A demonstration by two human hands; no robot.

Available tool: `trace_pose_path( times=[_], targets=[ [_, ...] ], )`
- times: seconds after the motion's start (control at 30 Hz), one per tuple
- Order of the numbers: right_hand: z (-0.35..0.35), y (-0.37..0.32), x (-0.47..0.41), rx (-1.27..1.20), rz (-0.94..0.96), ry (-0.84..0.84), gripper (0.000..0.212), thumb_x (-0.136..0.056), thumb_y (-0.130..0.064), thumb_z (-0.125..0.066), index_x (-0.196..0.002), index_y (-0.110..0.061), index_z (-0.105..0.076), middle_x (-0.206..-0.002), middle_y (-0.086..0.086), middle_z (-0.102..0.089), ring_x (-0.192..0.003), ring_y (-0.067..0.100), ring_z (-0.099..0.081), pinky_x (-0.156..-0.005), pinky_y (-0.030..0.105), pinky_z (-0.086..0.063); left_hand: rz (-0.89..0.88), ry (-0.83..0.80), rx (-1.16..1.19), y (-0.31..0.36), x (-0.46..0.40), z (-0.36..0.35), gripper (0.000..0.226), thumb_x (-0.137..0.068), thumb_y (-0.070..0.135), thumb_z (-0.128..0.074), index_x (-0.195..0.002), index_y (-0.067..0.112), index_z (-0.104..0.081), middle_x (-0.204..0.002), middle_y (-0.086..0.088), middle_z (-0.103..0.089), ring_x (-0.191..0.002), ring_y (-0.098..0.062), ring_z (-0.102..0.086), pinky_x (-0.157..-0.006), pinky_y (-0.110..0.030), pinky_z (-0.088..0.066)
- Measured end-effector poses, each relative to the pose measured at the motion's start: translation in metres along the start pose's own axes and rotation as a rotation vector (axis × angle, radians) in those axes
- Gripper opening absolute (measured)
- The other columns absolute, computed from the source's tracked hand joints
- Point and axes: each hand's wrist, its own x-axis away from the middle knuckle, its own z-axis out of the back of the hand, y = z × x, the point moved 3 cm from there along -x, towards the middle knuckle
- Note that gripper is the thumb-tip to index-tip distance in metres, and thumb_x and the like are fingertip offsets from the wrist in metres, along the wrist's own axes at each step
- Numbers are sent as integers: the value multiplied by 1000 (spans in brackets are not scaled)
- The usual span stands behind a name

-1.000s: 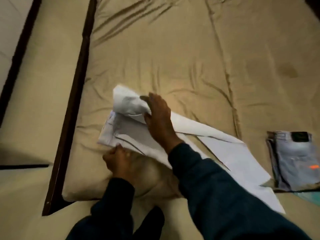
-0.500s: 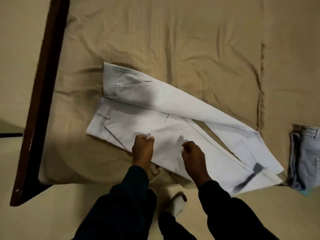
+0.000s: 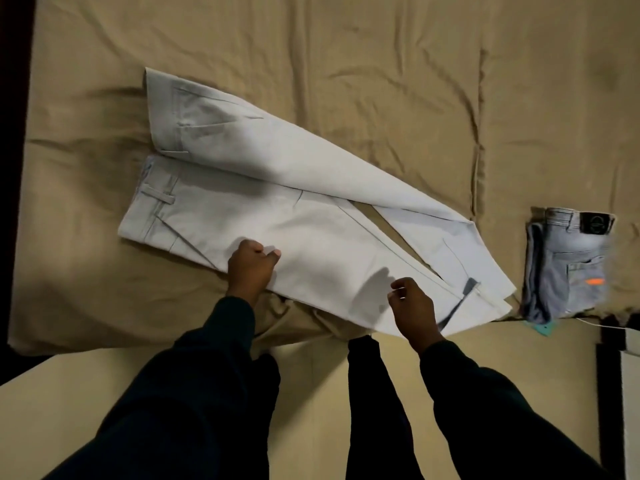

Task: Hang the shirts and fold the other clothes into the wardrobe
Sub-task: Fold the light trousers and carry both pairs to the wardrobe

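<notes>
Trousers (image 3: 311, 216) are spread on the bed (image 3: 346, 64) just ahead of both hands; the left hand (image 3: 251, 268) pinches the near edge, while the right hand (image 3: 412, 306) hovers with fingers curled, and whether it's actually gripping is hard to tell. Legs aren't lined up, so folding now would probably trap a crooked crease. Folded jeans (image 3: 568, 265) sit well right of the right hand, nothing blocking.

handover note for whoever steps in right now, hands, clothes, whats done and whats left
Left hand: pinches the near edge of the white trousers.
Right hand: fingers curled on the same edge, nearer the cuffs.
Trousers lie on the bed, legs not yet aligned.
Done: folded jeans lie at the right.
Left: finish folding the trousers, put both away; no shirts or wardrobe in view.
</notes>
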Motion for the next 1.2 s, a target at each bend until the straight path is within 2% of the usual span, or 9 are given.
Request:
trace_pose_path(
  times=[0.2,0.37,0.53,0.67,0.77,0.87,1.03,1.13,1.2],
  targets=[
    [2,7,-18,-65,20,28,23,-98,-8,-52,-120,-4,-59,-108,15,-67,-101,32,-61,-83,38,-48,-81,-128,57,15,11,-46,19,-92,21,-69,-106,9,-65,-109,-11,-69,-104,-30,-64,-99,-45,-52],
    [3,31,-40,-124,-12,53,26,-97,-5,-49,-121,-4,-58,-113,15,-66,-95,25,-56,-79,27,-39,-186,-163,-45,35,11,-88,22,-94,21,-67,-113,11,-64,-108,-1,-67,-100,-19,-63,-82,-25,-46],
    [21,58,-74,-254,-33,119,25,-97,-8,-52,-121,-5,-58,-113,12,-65,-105,29,-58,-85,29,-43,-177,-278,25,52,9,-150,22,-92,24,-69,-109,11,-62,-107,-6,-69,-100,-25,-68,-92,-37,-56],
    [40,90,-105,-352,-137,201,3,-95,-15,-60,-96,-17,-58,-103,6,-65,-91,20,-64,-96,39,-47,-103,-407,175,70,8,-205,20,-95,27,-66,-103,9,-64,-104,-8,-68,-101,-26,-69,-92,-36,-57],
    [53,116,-124,-656,-360,228,9,-93,-11,-59,-84,-13,-56,-94,16,-63,-83,29,-67,-78,37,-50,63,-453,443,84,4,-241,22,-97,27,-65,-107,8,-63,-113,-14,-65,-104,-25,-67,-89,-33,-57],
    [56,143,-137,-611,-566,98,38,-93,-16,-62,-129,-6,-55,-125,19,-62,-125,37,-54,-99,34,-42,241,-372,652,96,0,-268,32,-98,26,-63,-115,-1,-60,-118,-18,-62,-111,-29,-63,-94,-35,-54],
    [56,175,-149,-792,-636,-36,71,-92,-11,-64,-154,-10,-29,-148,15,-44,-137,30,-43,-109,25,-28,195,-351,626,110,-4,-304,24,-91,32,-71,-100,9,-69,-92,-4,-71,-89,-18,-68,-81,-30,-57],
    [58,188,-155,-710,-480,-156,94,-62,-69,-73,-138,-22,-44,-142,9,-46,-128,23,-48,-117,30,-28,151,-351,720,121,-5,-321,44,-89,30,-73,-126,8,-65,-118,-7,-72,-109,-25,-68,-89,-37,-57],
    [65,197,-162,-678,-460,-158,77,-52,-92,-63,-101,-36,-46,-109,-6,-51,-90,8,-51,-94,28,-46,148,-352,819,126,-5,-331,39,-94,24,-68,-128,5,-63,-119,-11,-71,-108,-24,-69,-88,-37,-58]
  ],
)
